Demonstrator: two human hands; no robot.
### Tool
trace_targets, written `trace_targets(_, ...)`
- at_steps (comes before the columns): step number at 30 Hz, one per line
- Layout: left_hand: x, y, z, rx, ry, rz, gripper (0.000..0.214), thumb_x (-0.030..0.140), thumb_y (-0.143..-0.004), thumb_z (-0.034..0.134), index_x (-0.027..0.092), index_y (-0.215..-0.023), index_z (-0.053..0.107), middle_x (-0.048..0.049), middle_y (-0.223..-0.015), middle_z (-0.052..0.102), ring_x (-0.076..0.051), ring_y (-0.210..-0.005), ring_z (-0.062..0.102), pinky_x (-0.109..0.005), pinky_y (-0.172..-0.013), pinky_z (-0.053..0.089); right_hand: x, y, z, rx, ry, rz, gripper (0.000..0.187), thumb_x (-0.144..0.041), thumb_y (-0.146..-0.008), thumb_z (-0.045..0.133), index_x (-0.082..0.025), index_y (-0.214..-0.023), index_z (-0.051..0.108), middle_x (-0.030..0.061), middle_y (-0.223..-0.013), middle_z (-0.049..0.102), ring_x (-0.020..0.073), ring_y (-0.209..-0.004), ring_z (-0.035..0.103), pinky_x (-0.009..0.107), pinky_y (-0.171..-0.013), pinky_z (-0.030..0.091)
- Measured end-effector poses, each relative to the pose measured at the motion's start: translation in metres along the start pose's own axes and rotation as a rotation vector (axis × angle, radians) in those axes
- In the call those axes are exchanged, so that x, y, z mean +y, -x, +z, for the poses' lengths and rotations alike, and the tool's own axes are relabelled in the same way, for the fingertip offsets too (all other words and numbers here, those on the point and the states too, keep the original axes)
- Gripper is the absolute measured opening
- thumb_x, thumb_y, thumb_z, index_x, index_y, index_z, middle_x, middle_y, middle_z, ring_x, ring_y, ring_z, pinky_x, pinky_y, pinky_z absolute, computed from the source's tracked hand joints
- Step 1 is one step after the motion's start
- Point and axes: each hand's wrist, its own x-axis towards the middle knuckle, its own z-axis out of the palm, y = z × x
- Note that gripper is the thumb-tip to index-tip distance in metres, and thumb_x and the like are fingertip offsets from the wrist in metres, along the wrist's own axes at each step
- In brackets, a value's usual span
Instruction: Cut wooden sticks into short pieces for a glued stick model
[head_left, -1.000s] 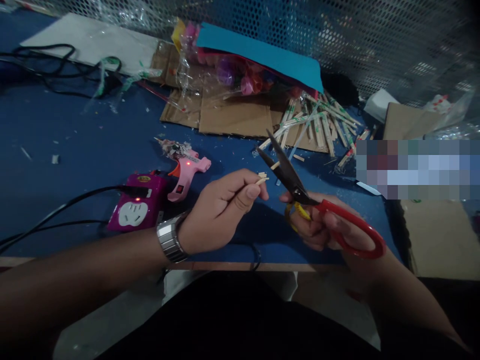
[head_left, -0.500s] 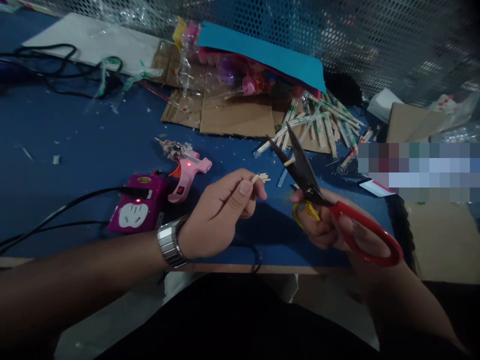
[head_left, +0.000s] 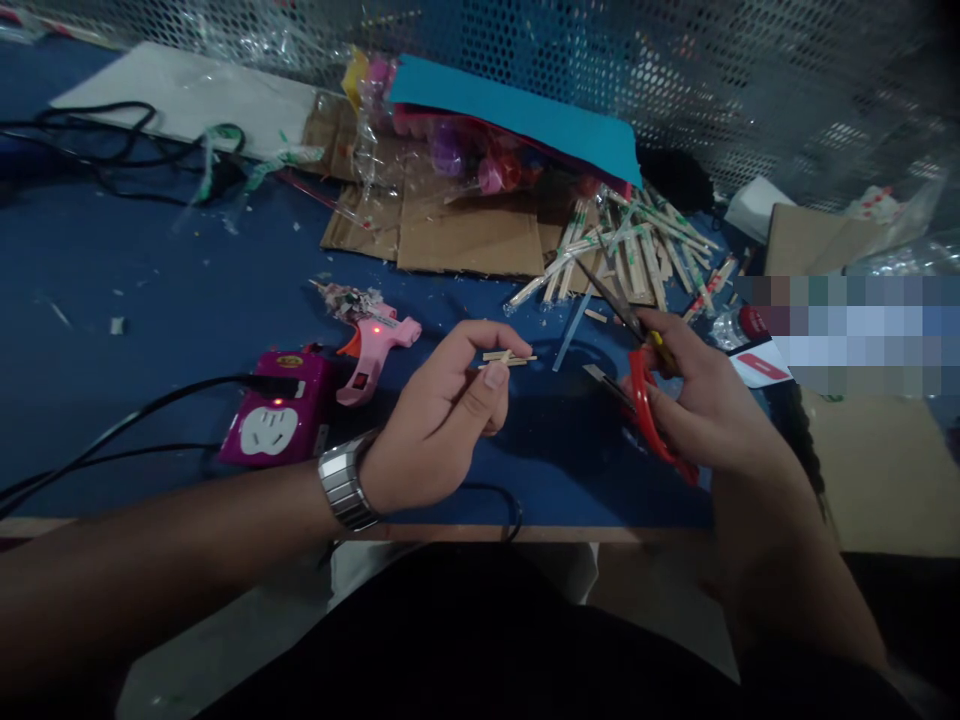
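My left hand (head_left: pixel 431 425), with a metal watch (head_left: pixel 345 485) at its wrist, has thumb and index finger closed on a short wooden stick (head_left: pixel 506 357). Several other short sticks (head_left: pixel 525 359) show just past these fingertips; whether any touch the hand I cannot tell. My right hand (head_left: pixel 694 400) is closed on red-handled scissors (head_left: pixel 652 425), their dark blades slightly parted and pointing away to the upper left. Below the blades a craft knife's blade (head_left: pixel 598 374) sticks out; its handle is hidden by the hand. A small cut piece of wood (head_left: pixel 596 315) lies beyond the scissors.
A pink glue gun (head_left: pixel 371 350) and a purple power socket box (head_left: pixel 274 415) with black cables lie left of my hands. Wrapped chopsticks (head_left: pixel 637 260) are heaped on cardboard (head_left: pixel 472 230) at the back, near a blue sheet (head_left: pixel 517 115). A bottle (head_left: pixel 739 325) lies right.
My right hand has turned the scissors and moved up and to the right. The wood piece seen between the blades now appears on the table. My left hand has barely moved.
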Motion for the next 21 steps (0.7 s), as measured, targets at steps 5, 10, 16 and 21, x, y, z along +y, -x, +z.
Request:
trace_targets(5, -0.003, 0.002, -0.002, -0.023, -0.050, -0.008, 0.034, 0.044, -0.120, 0.055, 0.023, -0.147, 0.057, 0.0100, -0.066, 0.045, -0.011, -0.055, 0.044, -0.025, -0.052, 0.039, -0.003, -0.002, -0.003, -0.018, 0.130, -0.116, 0.064, -0.051, -0.102, 0.071, -0.029, -0.160, 0.059, 0.0180, -0.131, 0.073, 0.0426, -0.115, 0.072, 0.063, -0.104, 0.057)
trace_targets(10, -0.003, -0.001, -0.002, -0.022, -0.068, -0.021, 0.047, 0.047, -0.119, 0.055, 0.023, -0.159, 0.047, 0.0107, -0.066, 0.045, -0.012, -0.054, 0.044, -0.026, -0.051, 0.039, -0.001, -0.003, -0.001, 0.044, 0.195, -0.169, 0.065, -0.045, -0.101, 0.071, -0.020, -0.160, 0.061, 0.0214, -0.138, 0.073, 0.0443, -0.123, 0.071, 0.065, -0.108, 0.056)
trace_targets(16, -0.003, -0.004, 0.000, -0.032, -0.068, -0.046, 0.026, 0.048, -0.118, 0.057, 0.023, -0.117, 0.057, 0.0106, -0.064, 0.047, -0.008, -0.052, 0.037, -0.022, -0.047, 0.033, 0.013, -0.008, -0.008, 0.099, 0.235, -0.060, 0.060, -0.033, -0.097, 0.073, -0.022, -0.156, 0.070, 0.0133, -0.124, 0.081, 0.0293, -0.090, 0.073, 0.047, -0.085, 0.060)
trace_targets(21, -0.001, -0.003, -0.001, -0.061, -0.135, -0.036, 0.037, 0.049, -0.118, 0.058, 0.021, -0.094, 0.062, 0.0068, -0.066, 0.049, -0.007, -0.055, 0.039, -0.022, -0.049, 0.034, 0.003, 0.002, -0.012, -0.117, -0.122, -0.088, 0.056, -0.045, -0.103, 0.076, -0.034, -0.157, 0.068, 0.0108, -0.127, 0.080, 0.0323, -0.094, 0.075, 0.050, -0.083, 0.062)
